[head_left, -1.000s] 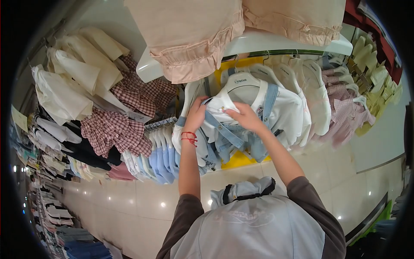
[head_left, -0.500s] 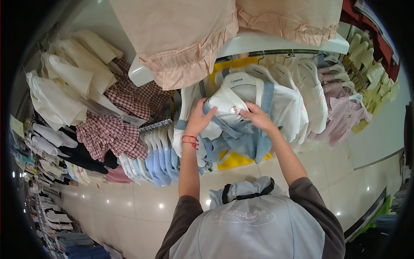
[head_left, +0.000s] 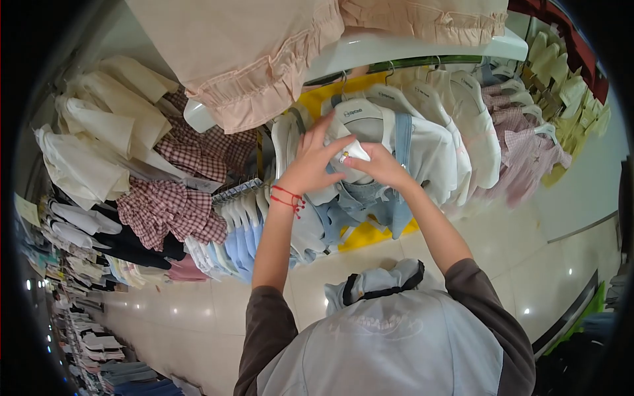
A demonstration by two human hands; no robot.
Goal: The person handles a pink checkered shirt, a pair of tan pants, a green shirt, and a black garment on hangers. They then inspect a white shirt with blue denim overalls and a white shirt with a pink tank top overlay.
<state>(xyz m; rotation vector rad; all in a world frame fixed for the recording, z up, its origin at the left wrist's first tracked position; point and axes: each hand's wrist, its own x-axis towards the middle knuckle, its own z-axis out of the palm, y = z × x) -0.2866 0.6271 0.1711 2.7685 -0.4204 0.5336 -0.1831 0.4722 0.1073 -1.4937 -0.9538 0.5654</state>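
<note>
A white shirt with a small printed figure hangs under a light denim piece (head_left: pixel 401 142) on a white hanger (head_left: pixel 360 111). With the fingers of my right hand (head_left: pixel 384 166), I pinch the shirt's white collar (head_left: pixel 356 153), which is folded over near the figure. My left hand (head_left: pixel 316 160) is at the collar's left side, its fingers spread and the fingertips against or just beside the white fabric. A red string bracelet (head_left: pixel 288 200) circles my left wrist. The hand partly hides the garment's left side.
Pale pink ruffled garments (head_left: pixel 257 79) lie over a white shelf (head_left: pixel 422 51) above the rail. More white tops (head_left: pixel 444 155) and pink checked clothes (head_left: pixel 525 158) hang at the right. Cream and checked garments (head_left: pixel 165 211) hang at the left.
My left hand has moved up and opened its fingers from the collar. My right hand has shifted slightly left, folding the collar. The view has shifted a little.
</note>
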